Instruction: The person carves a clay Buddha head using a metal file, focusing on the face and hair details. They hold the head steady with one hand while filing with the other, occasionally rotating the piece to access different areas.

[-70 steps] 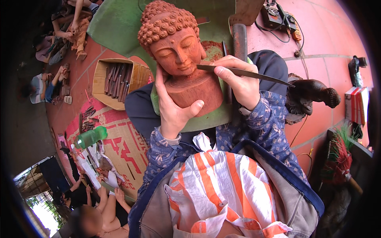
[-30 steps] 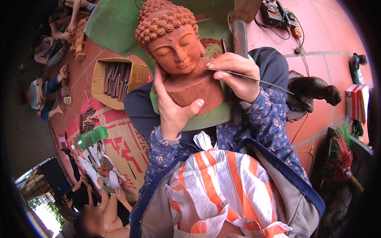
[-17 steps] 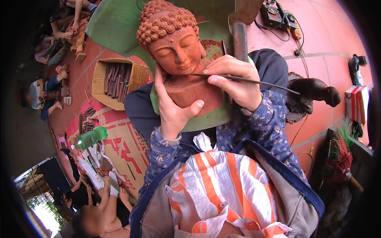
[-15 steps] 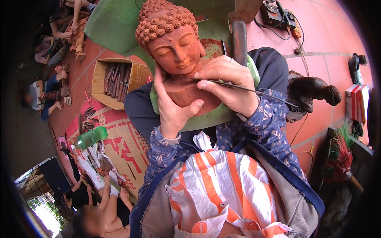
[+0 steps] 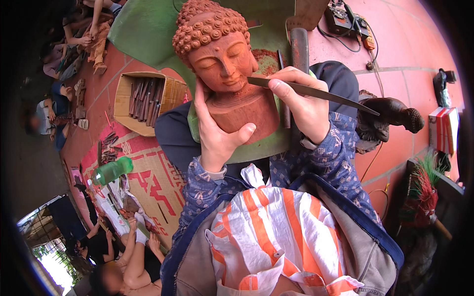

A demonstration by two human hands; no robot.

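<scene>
A reddish-brown carved wooden Buddha head leans in my lap on a green, worn plastic sheet. My left hand cradles its neck and block-shaped base, the fingers partly hidden behind it and the thumb on the front. In my right hand is a long flat metal file, pinched between thumb and fingers. The file's near tip lies by the head's jaw; its tapered end points right. Reddish wood dust lies behind the neck, near a thin chisel and a dark round bar.
Left of my knee stands a cardboard box of wooden-handled tools, with a green bottle nearer. On the right are a dark carved figure, a black electrical box with cables and a red brush. Several people sit at the left.
My right hand has shifted up and right, and the file has turned to show its broad face. The head has tilted slightly right; the left hand still supports it.
</scene>
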